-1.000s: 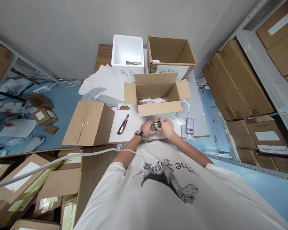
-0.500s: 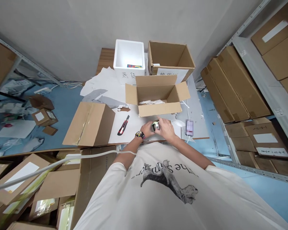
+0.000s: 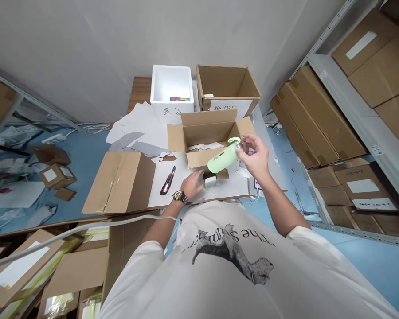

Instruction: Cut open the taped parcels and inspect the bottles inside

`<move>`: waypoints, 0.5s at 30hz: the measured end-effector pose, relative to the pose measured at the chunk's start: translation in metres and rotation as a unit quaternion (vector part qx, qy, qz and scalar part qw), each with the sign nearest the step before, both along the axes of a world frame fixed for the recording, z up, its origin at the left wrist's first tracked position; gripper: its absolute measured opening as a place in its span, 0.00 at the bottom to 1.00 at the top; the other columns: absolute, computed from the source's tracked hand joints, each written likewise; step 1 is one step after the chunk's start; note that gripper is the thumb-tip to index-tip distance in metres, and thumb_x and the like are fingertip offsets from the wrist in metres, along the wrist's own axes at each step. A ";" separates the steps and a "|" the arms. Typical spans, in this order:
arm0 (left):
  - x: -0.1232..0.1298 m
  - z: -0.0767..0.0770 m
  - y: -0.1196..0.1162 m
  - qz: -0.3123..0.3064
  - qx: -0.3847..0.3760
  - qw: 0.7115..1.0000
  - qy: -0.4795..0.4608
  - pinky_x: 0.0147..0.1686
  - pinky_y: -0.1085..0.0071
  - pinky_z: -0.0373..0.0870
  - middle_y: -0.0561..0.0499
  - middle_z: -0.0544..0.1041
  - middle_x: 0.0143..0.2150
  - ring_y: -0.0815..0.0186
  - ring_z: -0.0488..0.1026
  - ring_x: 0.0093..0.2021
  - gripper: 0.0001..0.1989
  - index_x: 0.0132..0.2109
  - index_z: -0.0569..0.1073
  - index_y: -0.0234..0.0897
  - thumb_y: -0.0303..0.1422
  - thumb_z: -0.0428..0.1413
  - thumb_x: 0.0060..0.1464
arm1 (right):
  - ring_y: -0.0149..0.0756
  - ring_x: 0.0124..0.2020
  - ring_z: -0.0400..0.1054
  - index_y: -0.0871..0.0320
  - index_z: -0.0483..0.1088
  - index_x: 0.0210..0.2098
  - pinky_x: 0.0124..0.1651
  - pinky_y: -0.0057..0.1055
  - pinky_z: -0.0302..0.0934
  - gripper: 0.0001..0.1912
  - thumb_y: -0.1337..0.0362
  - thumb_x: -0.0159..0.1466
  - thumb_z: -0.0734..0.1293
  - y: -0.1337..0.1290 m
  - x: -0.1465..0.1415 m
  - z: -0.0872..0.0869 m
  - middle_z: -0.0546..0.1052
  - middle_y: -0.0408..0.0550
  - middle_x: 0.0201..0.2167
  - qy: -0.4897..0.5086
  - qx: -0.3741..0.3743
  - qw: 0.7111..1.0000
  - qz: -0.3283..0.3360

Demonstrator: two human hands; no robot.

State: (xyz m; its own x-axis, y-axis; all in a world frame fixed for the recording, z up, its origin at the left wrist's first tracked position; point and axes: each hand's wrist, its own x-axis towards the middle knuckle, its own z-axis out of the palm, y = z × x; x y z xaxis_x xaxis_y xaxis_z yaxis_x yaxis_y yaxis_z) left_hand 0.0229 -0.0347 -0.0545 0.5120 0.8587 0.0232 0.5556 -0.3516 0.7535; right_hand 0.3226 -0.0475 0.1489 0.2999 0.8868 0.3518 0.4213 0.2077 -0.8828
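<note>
My right hand [image 3: 255, 156] is closed round the cap end of a pale green bottle [image 3: 223, 158]. The bottle is tilted, its base toward the left, and has a strap loop at the cap. Below it my left hand [image 3: 192, 184] grips a small open box [image 3: 210, 180] by its left side; the box's flap stands out to the right. Just beyond both hands is an open cardboard box [image 3: 195, 158] with white paper-like pieces inside. A red and black utility knife [image 3: 168, 180] lies left of my left hand.
A closed carton [image 3: 129, 181] stands at the table's left. Behind are a white foam box [image 3: 171, 84] and a larger open carton [image 3: 228, 82]. A phone [image 3: 257, 184] lies partly behind my right arm. Shelves of cartons [image 3: 309, 124] line the right; a pale cable [image 3: 86, 225] crosses lower left.
The bottle has come out of the small box, raised up and to the right by my right hand. My left hand has shifted left with the small box. The view has tilted slightly.
</note>
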 end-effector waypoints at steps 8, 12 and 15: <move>-0.003 0.103 0.025 0.090 -0.080 0.936 -0.331 0.69 0.46 0.77 0.36 0.81 0.70 0.46 0.79 0.69 0.31 0.71 0.77 0.41 0.54 0.61 0.72 | 0.51 0.59 0.81 0.47 0.80 0.55 0.66 0.51 0.77 0.27 0.45 0.61 0.83 0.033 0.002 0.001 0.86 0.51 0.54 0.106 0.020 0.989 0.100; 0.024 0.128 0.039 -0.119 -0.428 0.795 -0.412 0.56 0.47 0.84 0.30 0.85 0.65 0.42 0.86 0.58 0.42 0.69 0.80 0.36 0.67 0.58 0.68 | 0.53 0.61 0.81 0.44 0.79 0.56 0.62 0.51 0.79 0.31 0.38 0.60 0.83 0.050 -0.011 0.000 0.86 0.50 0.56 0.201 -0.011 0.967 0.156; 0.038 0.134 0.035 -0.149 -0.518 0.712 -0.450 0.44 0.55 0.85 0.30 0.87 0.57 0.48 0.88 0.45 0.42 0.67 0.80 0.32 0.65 0.60 0.66 | 0.51 0.62 0.80 0.42 0.78 0.59 0.59 0.47 0.80 0.33 0.35 0.61 0.81 0.057 -0.023 -0.004 0.85 0.49 0.61 0.263 -0.037 0.953 0.149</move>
